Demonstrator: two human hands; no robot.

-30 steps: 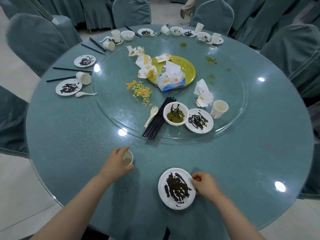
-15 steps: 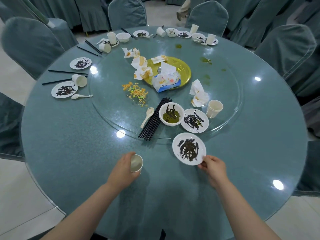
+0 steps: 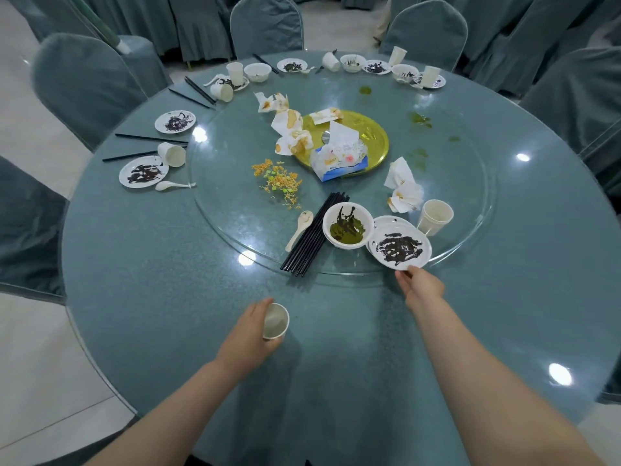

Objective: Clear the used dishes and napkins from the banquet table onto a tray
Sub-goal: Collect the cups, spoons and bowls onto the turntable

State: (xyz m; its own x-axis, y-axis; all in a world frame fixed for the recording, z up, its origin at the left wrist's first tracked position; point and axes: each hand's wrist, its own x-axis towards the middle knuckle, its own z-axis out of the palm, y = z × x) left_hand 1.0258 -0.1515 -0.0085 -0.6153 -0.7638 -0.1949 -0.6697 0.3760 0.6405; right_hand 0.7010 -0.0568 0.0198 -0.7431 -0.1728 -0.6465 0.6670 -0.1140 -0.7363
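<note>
Right hand (image 3: 419,288) pinching near rim of smeared plate (image 3: 399,246), lying straight ahead, overlapping second plate (image 3: 389,222) on glass turntable (image 3: 235,216). Left hand (image 3: 252,326) gripping cup (image 3: 275,321) over bench (image 3: 141,264).

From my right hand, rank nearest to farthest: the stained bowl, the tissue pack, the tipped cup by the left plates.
From the right hand:
1. Stained bowl, up-left, on the glass turntable.
2. Tissue pack, centre, on the gold tray.
3. Tipped cup, far left edge.
</note>
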